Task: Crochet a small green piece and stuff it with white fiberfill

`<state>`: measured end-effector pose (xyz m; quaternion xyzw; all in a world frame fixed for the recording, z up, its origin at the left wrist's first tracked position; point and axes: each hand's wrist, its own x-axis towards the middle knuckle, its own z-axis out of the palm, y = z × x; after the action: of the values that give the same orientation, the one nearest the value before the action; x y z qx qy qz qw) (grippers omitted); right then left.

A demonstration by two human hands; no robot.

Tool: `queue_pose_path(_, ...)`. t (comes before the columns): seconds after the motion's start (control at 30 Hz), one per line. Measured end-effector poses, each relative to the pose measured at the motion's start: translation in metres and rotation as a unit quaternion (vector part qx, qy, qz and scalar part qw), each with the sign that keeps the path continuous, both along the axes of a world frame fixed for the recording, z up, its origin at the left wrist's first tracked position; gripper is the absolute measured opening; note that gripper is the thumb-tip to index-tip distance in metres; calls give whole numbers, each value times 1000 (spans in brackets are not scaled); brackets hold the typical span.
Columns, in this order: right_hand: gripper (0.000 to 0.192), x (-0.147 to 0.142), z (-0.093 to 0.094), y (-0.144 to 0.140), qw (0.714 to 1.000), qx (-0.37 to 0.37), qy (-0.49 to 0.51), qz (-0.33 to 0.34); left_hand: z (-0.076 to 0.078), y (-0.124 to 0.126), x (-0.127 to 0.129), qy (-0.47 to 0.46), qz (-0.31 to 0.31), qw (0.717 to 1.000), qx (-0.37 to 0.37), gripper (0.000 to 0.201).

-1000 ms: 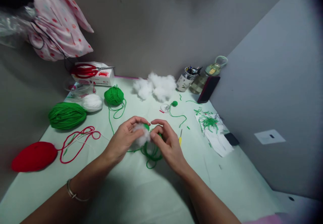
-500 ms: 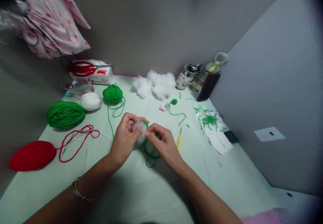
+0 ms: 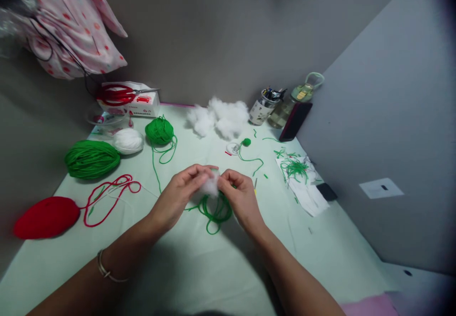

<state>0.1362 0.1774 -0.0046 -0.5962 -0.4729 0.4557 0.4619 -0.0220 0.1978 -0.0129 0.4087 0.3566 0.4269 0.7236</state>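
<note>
A tuft of white stuffing (image 3: 210,185) is pinched between my two hands above the middle of the table. My left hand (image 3: 180,190) grips it from the left with thumb and fingers. From the right, my right hand (image 3: 240,195) has its fingertips closed on the same tuft. A bit of green shows at the left fingertips; most of that piece is hidden by hand and fluff. Loops of green yarn (image 3: 214,216) lie below and between the hands. Behind my right hand, a crochet hook with a yellow handle (image 3: 255,190) is mostly covered.
A stuffing pile (image 3: 228,116) lies at the back. Green yarn (image 3: 92,159), white yarn (image 3: 128,141) and red yarn (image 3: 46,217) sit left, near scissors (image 3: 117,94) on a box. A pen cup (image 3: 261,110), bottle (image 3: 301,93), phone (image 3: 296,121) and yarn scraps (image 3: 295,168) are right.
Both hands have shifted a little to the right with the tuft, which looks more drawn out between them. The green piece is less visible, and my right hand covers more of the yellow handle.
</note>
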Motion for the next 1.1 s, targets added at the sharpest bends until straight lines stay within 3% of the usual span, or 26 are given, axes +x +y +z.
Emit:
queue_pose_path(0.07,33,0,-1,-1,1000,10,-25,11,-2,0,1,1,9,1000,9,17)
queue_pose_path(0.23,24,-1,-4,-8,983,85,-150,65,-7,1,3,-26,25,999,-39,37)
queue_pose_path(0.43,19,0,-2,-13,977,73,-154,130,-15,-1,6,-24,72,997,-5,31)
queue_pose_path(0.63,20,-7,-4,-15,953,138,-221,158,-19,-5,14,-13,130,991,-14,21)
queue_pose_path(0.83,23,-9,-9,-9,985,62,-134,93,-10,-9,18,-23,141,987,-78,23)
queue_pose_path(1.0,33,-6,-7,-2,999,5,-12,48,-1,-8,14,-41,98,990,-89,15)
queue_pose_path(1.1,33,-1,-6,2,1000,-7,10,22,1,-7,10,-44,53,995,-74,18)
